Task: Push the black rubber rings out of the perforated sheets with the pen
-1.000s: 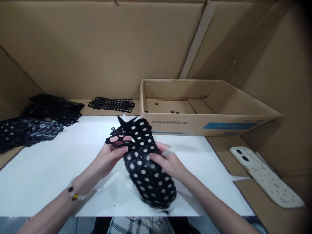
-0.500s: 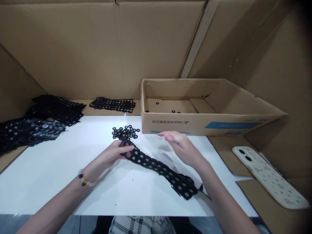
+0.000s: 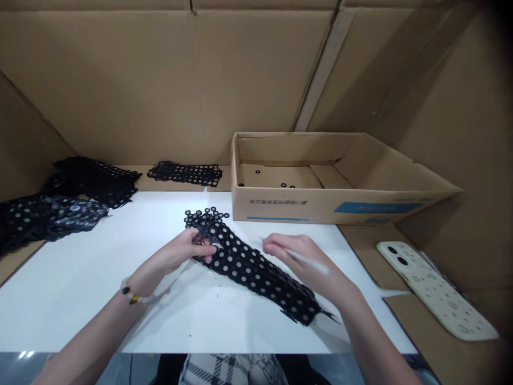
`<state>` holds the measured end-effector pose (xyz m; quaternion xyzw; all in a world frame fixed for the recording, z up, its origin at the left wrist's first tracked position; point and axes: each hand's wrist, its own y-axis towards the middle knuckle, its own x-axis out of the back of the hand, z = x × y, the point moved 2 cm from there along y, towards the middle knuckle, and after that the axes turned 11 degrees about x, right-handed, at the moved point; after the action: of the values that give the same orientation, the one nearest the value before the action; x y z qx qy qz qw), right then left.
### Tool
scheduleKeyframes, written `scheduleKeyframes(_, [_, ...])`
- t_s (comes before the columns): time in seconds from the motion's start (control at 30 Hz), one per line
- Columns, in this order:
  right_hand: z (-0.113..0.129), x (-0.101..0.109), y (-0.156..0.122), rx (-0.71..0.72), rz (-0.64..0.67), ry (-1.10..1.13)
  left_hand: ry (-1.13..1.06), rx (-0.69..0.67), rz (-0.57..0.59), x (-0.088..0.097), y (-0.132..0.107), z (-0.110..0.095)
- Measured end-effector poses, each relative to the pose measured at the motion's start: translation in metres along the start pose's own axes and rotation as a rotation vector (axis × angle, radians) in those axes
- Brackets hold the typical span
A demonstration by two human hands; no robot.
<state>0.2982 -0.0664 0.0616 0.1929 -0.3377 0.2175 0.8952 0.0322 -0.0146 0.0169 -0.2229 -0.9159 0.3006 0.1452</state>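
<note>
your left hand [image 3: 182, 250]: thumb and fingers pinching the upper-left end of a black dotted strip [image 3: 256, 270]; a beaded bracelet [image 3: 134, 297] at the wrist.
black dotted strip: one, lying slantwise on the white table [image 3: 92, 299] in front of you, its ragged lower end towards your right forearm.
your right hand [image 3: 302, 255]: fingers drawn together around a slim pale tool [image 3: 310, 262], tip pointing left, just beyond the strip's far edge; whether it touches the strip, cannot tell.
small black rings [image 3: 208, 212]: a cluster, just beyond the strip's upper-left end.
open cardboard box [image 3: 280, 207]: one, beyond your right hand, a few rings inside.
perforated black piece [image 3: 186, 174]: one, at the back, left of the box.
dark heap [image 3: 92, 182]: one, far left.
</note>
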Motion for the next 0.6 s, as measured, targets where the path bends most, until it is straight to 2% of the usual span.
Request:
scheduleKeyframes(0.07, [0.005,-0.008,-0.020,-0.071,-0.014,-0.158,0.052,-0.056,-0.017,0.000,0.003,0.002])
scheduleKeyframes(0.13, [0.003,-0.026,-0.044,-0.118,-0.060,-0.171,0.106,-0.095,-0.010,0.001,0.008,0.005])
scheduleKeyframes(0.23, [-0.014,-0.061,-0.077,-0.105,-0.220,-0.224,0.153,-0.093,0.017,0.004,0.009,0.007])
scheduleKeyframes(0.3, [-0.030,-0.080,-0.093,-0.103,-0.232,-0.256,0.154,-0.079,0.045,0.005,0.005,0.004])
scheduleKeyframes(0.37, [-0.041,-0.088,-0.101,-0.068,-0.239,-0.268,0.153,-0.077,0.088,0.006,-0.001,-0.001])
scheduleKeyframes(0.43, [-0.047,-0.083,-0.105,-0.071,-0.251,-0.249,0.164,-0.076,0.147,0.005,-0.008,-0.004])
scheduleKeyframes(0.53, [-0.047,-0.062,-0.105,-0.088,-0.243,-0.179,0.270,-0.011,0.274,0.008,-0.013,-0.001])
scheduleKeyframes(0.57, [-0.045,-0.055,-0.104,-0.088,-0.246,-0.160,0.332,0.014,0.247,0.011,-0.013,0.002])
scheduleKeyframes(0.6, [-0.043,-0.048,-0.103,-0.086,-0.255,-0.150,0.393,0.021,0.147,0.017,-0.013,0.004])
